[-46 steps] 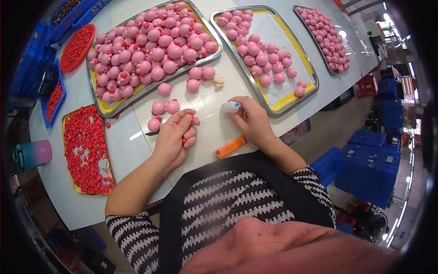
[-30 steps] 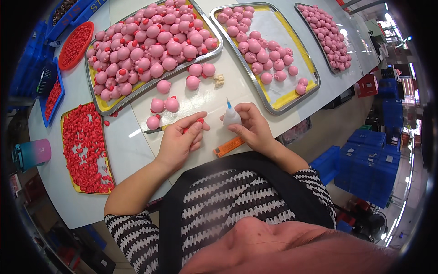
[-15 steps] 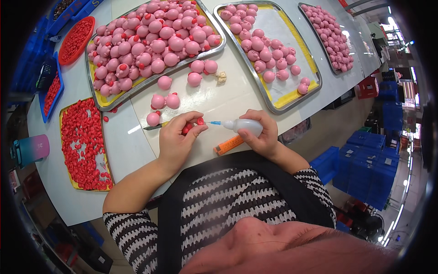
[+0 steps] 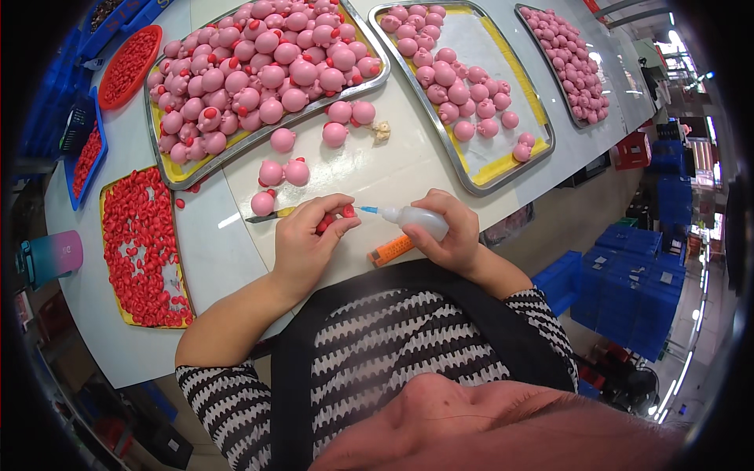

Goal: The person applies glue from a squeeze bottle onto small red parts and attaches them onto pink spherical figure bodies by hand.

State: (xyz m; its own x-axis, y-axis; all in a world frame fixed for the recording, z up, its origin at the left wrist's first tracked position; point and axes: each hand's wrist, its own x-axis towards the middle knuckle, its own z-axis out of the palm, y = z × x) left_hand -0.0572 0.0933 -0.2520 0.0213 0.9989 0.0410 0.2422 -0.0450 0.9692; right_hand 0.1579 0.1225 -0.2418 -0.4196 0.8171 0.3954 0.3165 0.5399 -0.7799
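My left hand (image 4: 305,239) is closed, pinching a small red piece (image 4: 349,210) between thumb and forefinger. More red shows against its curled fingers. My right hand (image 4: 458,237) grips a translucent squeeze bottle (image 4: 424,221) with a blue needle tip, which points left at the red piece. Whether the thin needle touches it is too fine to tell. Just beyond my hands, several pink balls (image 4: 271,173) with red parts lie on the table. An orange box-shaped item (image 4: 390,250) rests below the bottle. A dark-bladed tool (image 4: 263,217) lies partly hidden behind my left hand.
A metal tray (image 4: 267,125) heaped with pink balls stands far left. Another tray (image 4: 547,129) holds fewer pink pieces, and a third full tray (image 4: 581,124) is beyond it. Red pieces fill a yellow-edged tray (image 4: 187,275), a red bowl (image 4: 108,100) and a blue tray (image 4: 76,206). A tumbler (image 4: 67,253) stands left.
The bottle's tip has shifted very slightly left and tilted a little, staying near the red piece. My left hand has barely moved, and both hands keep their grips.
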